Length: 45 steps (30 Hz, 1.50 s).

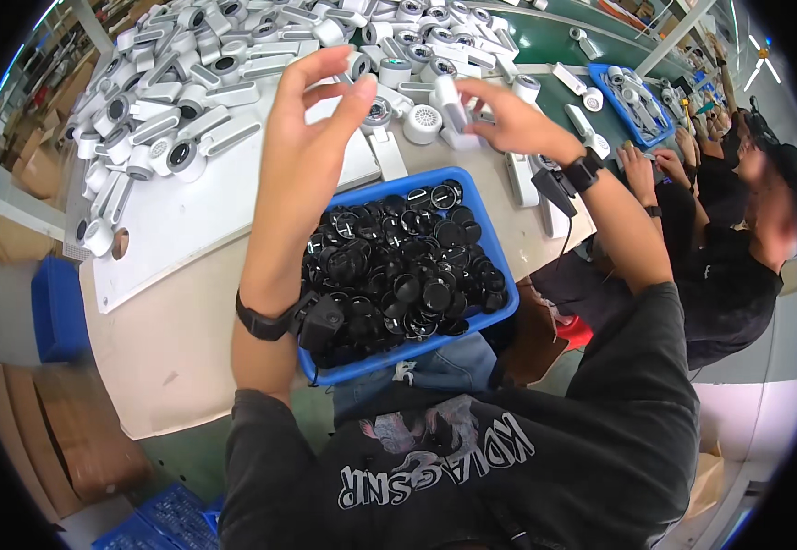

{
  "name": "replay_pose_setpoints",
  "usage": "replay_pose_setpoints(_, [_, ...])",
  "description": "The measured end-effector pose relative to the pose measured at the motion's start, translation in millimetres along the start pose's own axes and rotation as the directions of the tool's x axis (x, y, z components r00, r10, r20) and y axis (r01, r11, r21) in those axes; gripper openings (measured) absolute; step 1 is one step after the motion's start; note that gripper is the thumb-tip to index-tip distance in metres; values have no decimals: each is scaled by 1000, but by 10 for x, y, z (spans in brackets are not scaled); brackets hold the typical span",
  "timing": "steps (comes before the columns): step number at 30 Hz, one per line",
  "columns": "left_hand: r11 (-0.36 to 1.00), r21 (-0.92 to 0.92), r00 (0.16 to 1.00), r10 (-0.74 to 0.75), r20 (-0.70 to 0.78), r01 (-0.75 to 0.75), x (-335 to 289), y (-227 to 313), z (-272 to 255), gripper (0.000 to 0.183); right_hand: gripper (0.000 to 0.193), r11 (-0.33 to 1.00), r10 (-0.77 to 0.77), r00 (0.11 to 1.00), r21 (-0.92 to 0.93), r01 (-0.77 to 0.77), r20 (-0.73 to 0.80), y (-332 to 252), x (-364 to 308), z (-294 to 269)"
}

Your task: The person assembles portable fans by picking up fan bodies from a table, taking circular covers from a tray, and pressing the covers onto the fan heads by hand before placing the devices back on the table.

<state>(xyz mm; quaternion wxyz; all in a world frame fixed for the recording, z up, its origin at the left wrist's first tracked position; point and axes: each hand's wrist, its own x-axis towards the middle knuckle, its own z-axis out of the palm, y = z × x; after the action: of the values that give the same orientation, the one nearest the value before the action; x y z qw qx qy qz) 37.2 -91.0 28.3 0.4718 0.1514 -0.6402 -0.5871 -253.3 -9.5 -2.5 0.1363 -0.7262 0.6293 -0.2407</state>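
My right hand [517,119] is closed on a white handheld fan [451,103], smeared by motion, above the table beyond the blue tray. My left hand [311,137] is raised over the table to the left, fingers curved and apart, with nothing visible in it. Close to both hands stands a white round fan head with a grille [423,125]. The blue tray [501,234] sits at the table's near edge between my forearms. Small glossy black round caps [398,266] fill it in a loose heap.
A big pile of white handheld fans [224,69] covers the back left on a white board [178,252]. A green conveyor belt [545,41] runs behind, with another blue tray [632,105] at right. Co-workers [728,247] sit close on my right. A blue bin [59,307] stands left.
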Motion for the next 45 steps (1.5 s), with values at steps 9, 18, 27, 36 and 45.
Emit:
replay_pose_setpoints(9, [595, -663, 880, -415, 230, 454, -32, -134, 124, 51, 50, 804, -574, 781, -354, 479, -246, -1236, -49, 124])
replay_pose_setpoints(18, [741, -618, 940, -342, -11, 262, -19, 104, -122, 39, 39, 969, 83, 995, -237, -69, 49, -369, -528, 900])
replay_pose_setpoints(27, [840, -522, 965, -240, -107, 151, -4, 79, -158, 36, 47, 970, 134, 990, -210, -121, 50, -345, -493, 1037])
replay_pose_setpoints(36, [849, -502, 979, -202, -20, 165, 106, 65, -165, 37, 37, 838, 262, 954, 454, -301, 148, -426, -299, 555])
replay_pose_setpoints(45, [909, -395, 975, -193, -107, 136, 89, 120, -132, 41, 57, -159, -244, 954, 977, 140, -177, -870, 539, 6])
